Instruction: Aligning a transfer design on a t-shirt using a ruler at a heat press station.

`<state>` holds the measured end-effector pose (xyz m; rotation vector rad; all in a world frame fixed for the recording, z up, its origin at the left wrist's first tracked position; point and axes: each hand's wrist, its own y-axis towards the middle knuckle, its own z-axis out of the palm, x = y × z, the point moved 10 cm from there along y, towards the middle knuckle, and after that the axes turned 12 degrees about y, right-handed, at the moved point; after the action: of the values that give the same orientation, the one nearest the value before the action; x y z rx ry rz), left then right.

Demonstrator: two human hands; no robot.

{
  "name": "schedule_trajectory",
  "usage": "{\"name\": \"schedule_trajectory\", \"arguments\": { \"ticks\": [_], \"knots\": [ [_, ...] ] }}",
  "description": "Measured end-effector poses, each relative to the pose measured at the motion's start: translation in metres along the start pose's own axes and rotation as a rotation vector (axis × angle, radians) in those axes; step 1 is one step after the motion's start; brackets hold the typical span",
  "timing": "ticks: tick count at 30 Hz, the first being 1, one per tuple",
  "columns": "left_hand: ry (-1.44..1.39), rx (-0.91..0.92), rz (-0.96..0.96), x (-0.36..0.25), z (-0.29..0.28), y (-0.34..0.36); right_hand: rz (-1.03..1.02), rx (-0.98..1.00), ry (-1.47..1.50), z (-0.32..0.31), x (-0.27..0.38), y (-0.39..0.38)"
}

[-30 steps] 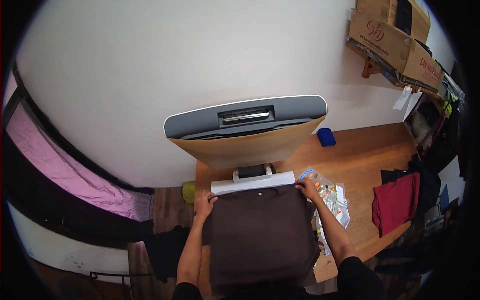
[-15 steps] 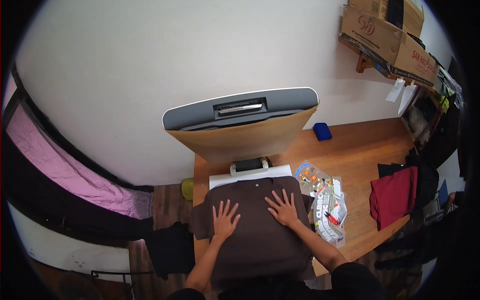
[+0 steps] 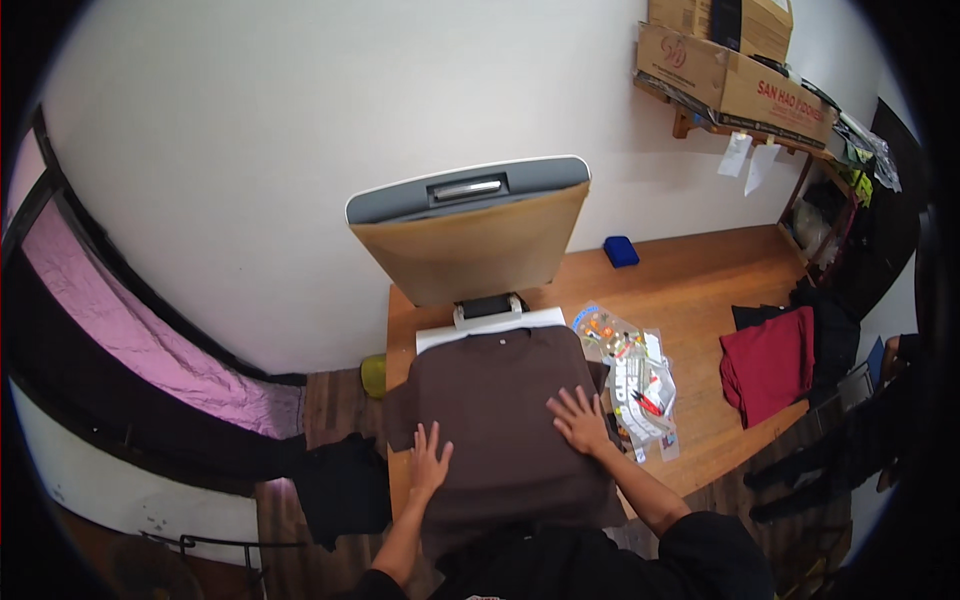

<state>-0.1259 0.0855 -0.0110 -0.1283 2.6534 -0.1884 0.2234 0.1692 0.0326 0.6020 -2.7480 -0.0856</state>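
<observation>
A dark brown T-shirt [image 3: 500, 420] is spread over the lower plate of a heat press, its collar toward the wall. My left hand [image 3: 429, 462] rests at the shirt's left side with fingers stretched out. My right hand [image 3: 582, 424] lies with spread fingers on the shirt's right edge. Behind the shirt, the press's upper plate [image 3: 470, 255] is raised, its grey cover and metal handle [image 3: 468, 190] at the top and a tan sheet over its underside. A strip of white lower plate [image 3: 545, 318] shows past the collar.
Right of the shirt, printed transfer films [image 3: 640, 385] lie on the wooden table [image 3: 700, 290] with red-handled snips [image 3: 647, 403]. A folded red garment [image 3: 770, 365] and black cloth sit farther right. A small blue case [image 3: 620, 251] is near the wall; black cloth [image 3: 343, 490] hangs at left.
Both hands have slid toward me and outward to the shirt's sides. The shirt looks flatter across the plate. The view has shifted slightly to the right.
</observation>
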Motion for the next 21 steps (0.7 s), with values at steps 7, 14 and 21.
{"name": "schedule_trajectory", "arguments": {
  "ticks": [7, 14, 21],
  "knots": [
    [-0.425, -0.099, -0.428, 0.059, 0.015, -0.061, 0.506, -0.262, 0.575, -0.026, -0.053, -0.082],
    [-0.799, -0.135, -0.393, 0.065, 0.006, -0.089, 0.784, -0.231, 0.356, 0.008, -0.094, -0.138],
    [-0.859, -0.253, -0.322, 0.066, -0.005, -0.087, 0.704, -0.214, 1.296, 0.03, -0.097, -0.13]
  ]
}}
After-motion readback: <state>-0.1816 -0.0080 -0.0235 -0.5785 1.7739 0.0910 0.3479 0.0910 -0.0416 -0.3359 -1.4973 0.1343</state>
